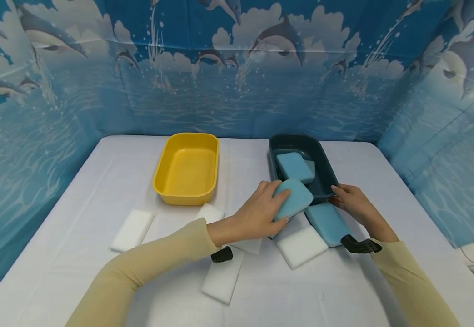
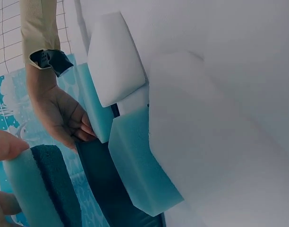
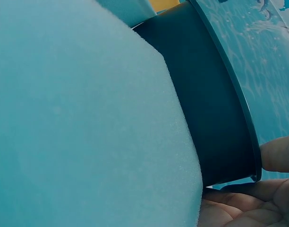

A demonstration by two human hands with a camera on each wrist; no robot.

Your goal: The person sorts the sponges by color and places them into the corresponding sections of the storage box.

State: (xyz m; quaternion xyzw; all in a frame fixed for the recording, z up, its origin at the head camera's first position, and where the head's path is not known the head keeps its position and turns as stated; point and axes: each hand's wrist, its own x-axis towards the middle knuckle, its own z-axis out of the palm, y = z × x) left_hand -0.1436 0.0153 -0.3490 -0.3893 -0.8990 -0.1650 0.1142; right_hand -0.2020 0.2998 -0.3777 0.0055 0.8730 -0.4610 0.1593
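My left hand [image 1: 261, 210] grips a light blue sponge [image 1: 295, 199] with a dark scouring side [image 2: 57, 184], held over the near edge of the dark teal tub [image 1: 327, 175]. Inside that tub lies another blue sponge [image 1: 295, 166], partly covering a further one. At the tub's near right corner my right hand [image 1: 355, 204] pinches the rim, thumb outside and fingers beneath in the right wrist view. Just in front of the tub, a blue sponge [image 1: 330, 223] lies on the table beside a white sponge [image 1: 302, 246]. One more blue sponge [image 2: 140, 161] is mostly hidden below my left hand in the head view.
A yellow tub [image 1: 185, 200] stands at the back left of the white-covered table [image 1: 167, 290]. Several white sponges lie about, one at the left [image 1: 132, 230] and one near the front [image 1: 223, 274]. A dolphin-print curtain [image 1: 237, 104] encloses the back and sides.
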